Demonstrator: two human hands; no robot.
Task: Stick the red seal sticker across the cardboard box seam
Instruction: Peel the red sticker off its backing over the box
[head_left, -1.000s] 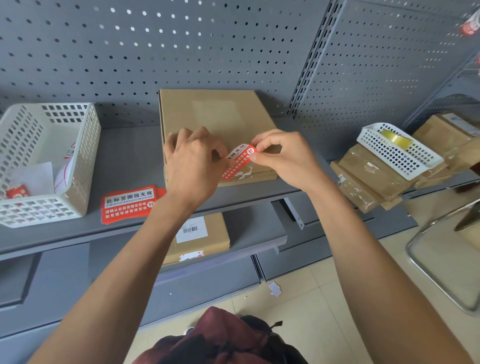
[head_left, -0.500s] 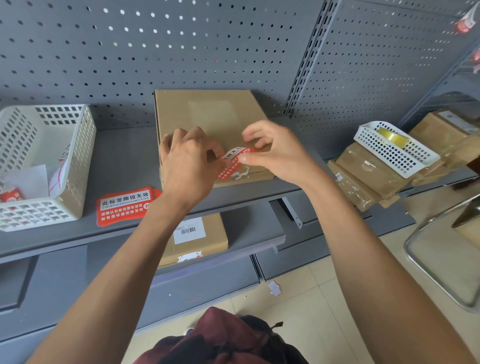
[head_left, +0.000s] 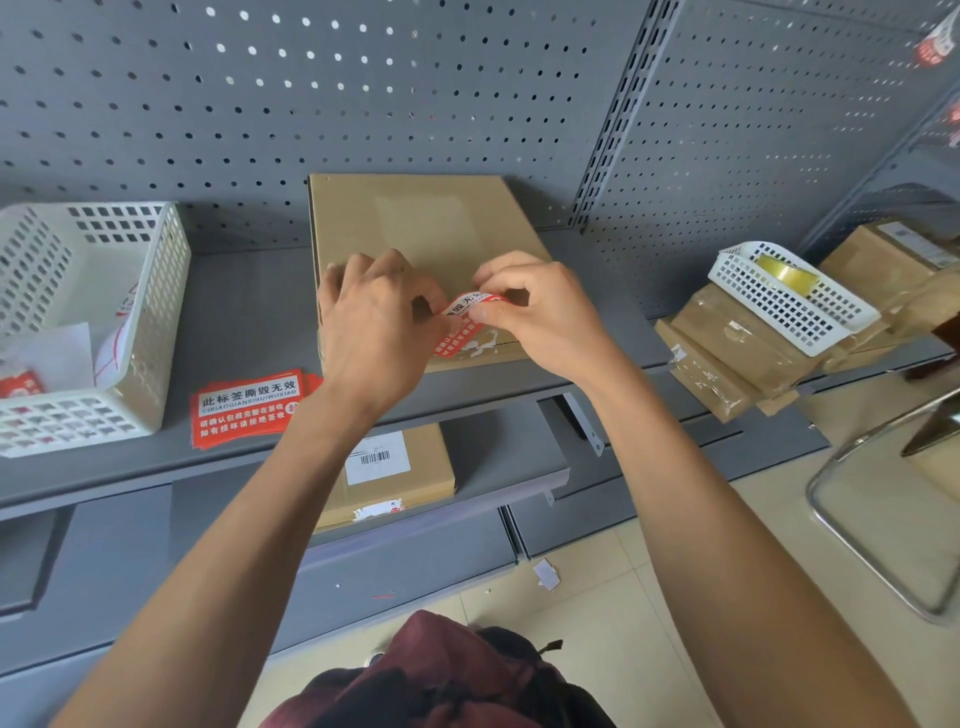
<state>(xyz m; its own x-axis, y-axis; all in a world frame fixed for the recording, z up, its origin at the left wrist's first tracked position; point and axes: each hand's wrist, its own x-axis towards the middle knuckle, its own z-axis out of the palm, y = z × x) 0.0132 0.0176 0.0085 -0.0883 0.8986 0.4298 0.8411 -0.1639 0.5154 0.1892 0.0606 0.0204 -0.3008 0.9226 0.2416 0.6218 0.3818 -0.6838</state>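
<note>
A flat cardboard box (head_left: 415, 228) lies on the grey shelf (head_left: 244, 317), its near edge towards me. A red seal sticker (head_left: 464, 323) with white print hangs curved just above the box's near edge, over white torn remnants of an older label. My left hand (head_left: 374, 327) pinches the sticker's left end. My right hand (head_left: 540, 312) pinches its upper right end between thumb and forefinger. The sticker's lower end reaches down towards the box's front edge; whether it touches the cardboard I cannot tell.
A stack of red seal stickers (head_left: 249, 408) lies on the shelf left of the box. A white basket (head_left: 88, 322) stands at far left. At right, flat cardboard parcels (head_left: 727, 353) carry another white basket (head_left: 789, 301) with a tape roll. A labelled box (head_left: 395, 473) sits on the lower shelf.
Both hands have shifted slightly left and nearer the box with the sticker. The sticker now curves more, its right end raised under my right fingers.
</note>
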